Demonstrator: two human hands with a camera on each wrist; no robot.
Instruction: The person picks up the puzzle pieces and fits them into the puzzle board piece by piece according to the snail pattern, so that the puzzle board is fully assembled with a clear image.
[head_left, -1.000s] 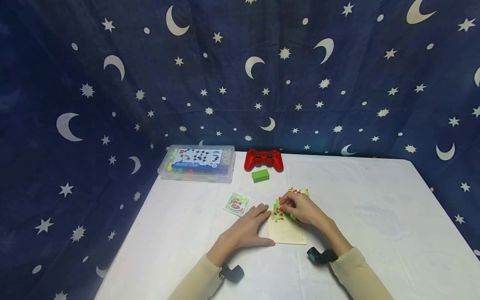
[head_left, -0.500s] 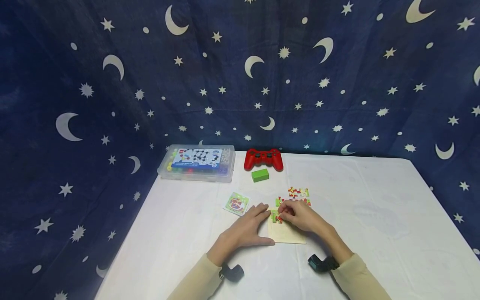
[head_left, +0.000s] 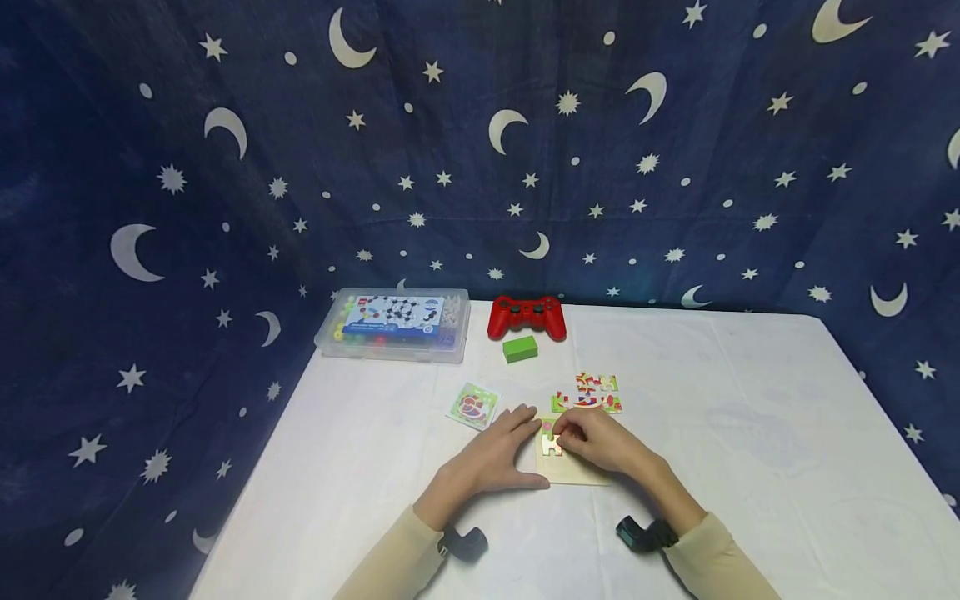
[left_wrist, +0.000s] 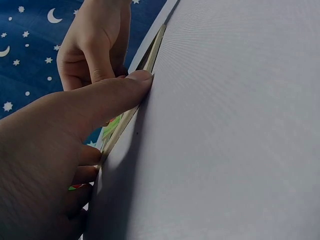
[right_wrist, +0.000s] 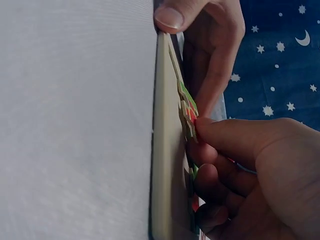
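A pale wooden puzzle tray (head_left: 577, 477) lies flat on the white table in the head view. My left hand (head_left: 491, 458) rests at its left side, fingers stretched out, thumb against the front edge in the left wrist view. With thumb and fingertips, my right hand (head_left: 609, 442) pinches a jigsaw piece (right_wrist: 190, 116) over the tray's left part; in the right wrist view it shows green and red and is tilted. A green and pink jigsaw piece (head_left: 547, 426) lies at the tray's upper left corner. The right hand hides part of the tray.
Several loose jigsaw pieces (head_left: 611, 403) lie just beyond the tray. A small picture card (head_left: 473, 406) sits left of them. Farther back are a green block (head_left: 521, 349), a red game controller (head_left: 527, 318) and a clear plastic case (head_left: 392, 325). A starry cloth (head_left: 450, 150) hangs behind.
My right hand has come nearer from the loose pieces, bringing a jigsaw piece down over the tray's left part, where the piece has shifted slightly. The left hand stays in place.
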